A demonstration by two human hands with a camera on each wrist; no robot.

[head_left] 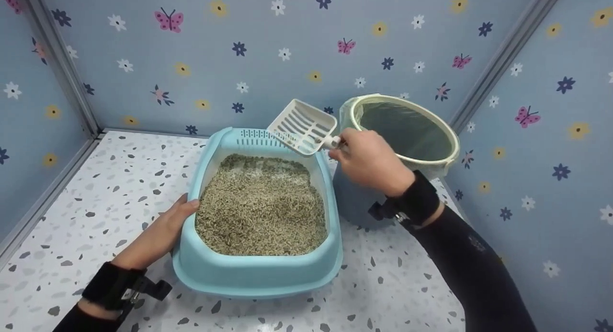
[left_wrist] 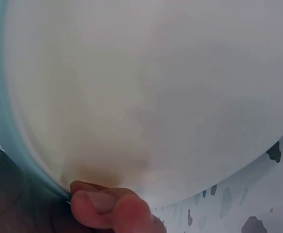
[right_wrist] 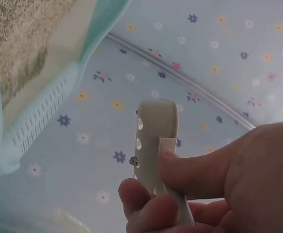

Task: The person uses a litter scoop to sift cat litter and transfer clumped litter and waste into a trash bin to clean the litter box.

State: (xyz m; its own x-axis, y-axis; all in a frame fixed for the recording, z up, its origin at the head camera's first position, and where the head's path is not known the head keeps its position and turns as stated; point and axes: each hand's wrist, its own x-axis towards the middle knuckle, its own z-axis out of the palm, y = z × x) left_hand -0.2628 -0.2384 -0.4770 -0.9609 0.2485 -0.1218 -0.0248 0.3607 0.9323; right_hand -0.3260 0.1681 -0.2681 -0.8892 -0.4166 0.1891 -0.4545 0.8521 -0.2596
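Observation:
My right hand [head_left: 371,162] grips the handle of a pale slotted litter scoop [head_left: 311,121], held over the far right corner of a light-blue litter box [head_left: 258,277]. The scoop shows no load in its basket; in the right wrist view a small grey bit clings by its slots. Grainy tan litter [head_left: 261,207] fills the box, thinner at the far end, where the pale bottom shows through. My left hand [head_left: 165,229] holds the box's left side, thumb on the rim and fingers [left_wrist: 132,213] curled beneath its outer edge.
Right of the box stands a blue bin [head_left: 357,200] with a cream rim ring [head_left: 452,143] and a translucent liner. Flower-patterned walls [head_left: 287,30] enclose the back and both sides. The floor [head_left: 110,178] is white with grey speckles.

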